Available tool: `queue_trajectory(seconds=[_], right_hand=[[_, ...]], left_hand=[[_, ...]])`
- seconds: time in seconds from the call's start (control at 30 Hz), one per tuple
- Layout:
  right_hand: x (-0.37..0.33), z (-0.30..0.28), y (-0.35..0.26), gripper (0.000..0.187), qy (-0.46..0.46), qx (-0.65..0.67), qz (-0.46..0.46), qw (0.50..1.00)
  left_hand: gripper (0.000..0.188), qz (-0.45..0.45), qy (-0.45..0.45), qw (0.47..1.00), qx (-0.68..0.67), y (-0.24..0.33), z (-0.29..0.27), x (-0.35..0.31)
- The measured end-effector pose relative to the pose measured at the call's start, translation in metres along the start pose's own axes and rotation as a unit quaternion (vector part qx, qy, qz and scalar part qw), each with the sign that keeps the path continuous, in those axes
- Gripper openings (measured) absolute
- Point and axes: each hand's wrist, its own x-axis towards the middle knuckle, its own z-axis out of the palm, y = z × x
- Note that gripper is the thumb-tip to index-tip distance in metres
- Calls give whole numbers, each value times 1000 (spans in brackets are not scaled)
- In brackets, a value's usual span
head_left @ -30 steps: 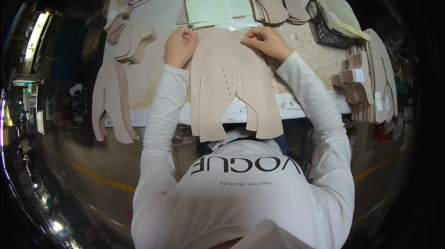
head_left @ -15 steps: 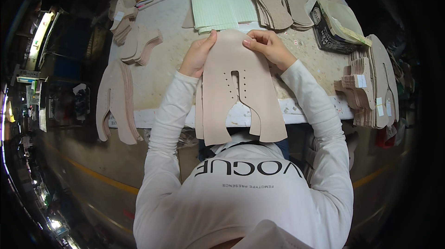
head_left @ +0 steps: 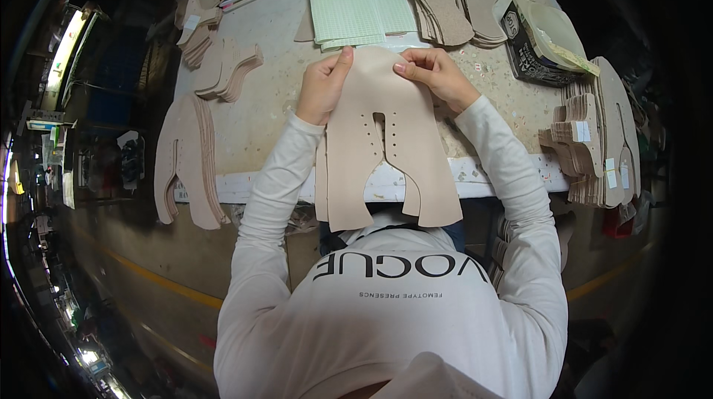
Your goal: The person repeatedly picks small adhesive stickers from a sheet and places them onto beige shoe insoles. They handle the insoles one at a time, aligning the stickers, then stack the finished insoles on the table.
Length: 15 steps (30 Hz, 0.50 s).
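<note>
Beige leather shoe upper pieces (head_left: 364,94) with two legs, a slot and punched eyelet holes hang before me over the table's near edge. At least two layers show, one offset to the left. My left hand (head_left: 323,87) grips their upper left edge, thumb on top and fingers underneath. At the upper right edge, my right hand (head_left: 440,77) pinches them between thumb and bent fingers. The fingers beneath the leather are hidden.
A stack of similar pieces (head_left: 194,154) overhangs the table (head_left: 275,117) at left; small curved pieces (head_left: 230,72) lie behind it. Green-white sheets (head_left: 356,1) lie ahead. Leather stacks (head_left: 438,5), a black box (head_left: 523,46) and labelled piles (head_left: 583,135) occupy the right.
Both hands keep their hold on the leather pieces. The view has shifted slightly, and the hands and leather appear a few pixels further right.
</note>
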Motion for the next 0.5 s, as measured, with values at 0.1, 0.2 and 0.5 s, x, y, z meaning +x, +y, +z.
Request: queue_trajectory(seconds=[0.1, 0.2, 0.5], right_hand=[[3, -3, 3, 21, -18, 9, -19, 1000], [12, -8, 13, 22, 11, -45, -2, 999], [18, -26, 34, 27, 19, -194, -58, 979]], left_hand=[[39, 3, -6, 999, -32, -3, 0, 3], [34, 35, -8, 992, 121, -4, -16, 13], [32, 50, 85, 904, 417, -21, -40, 12]])
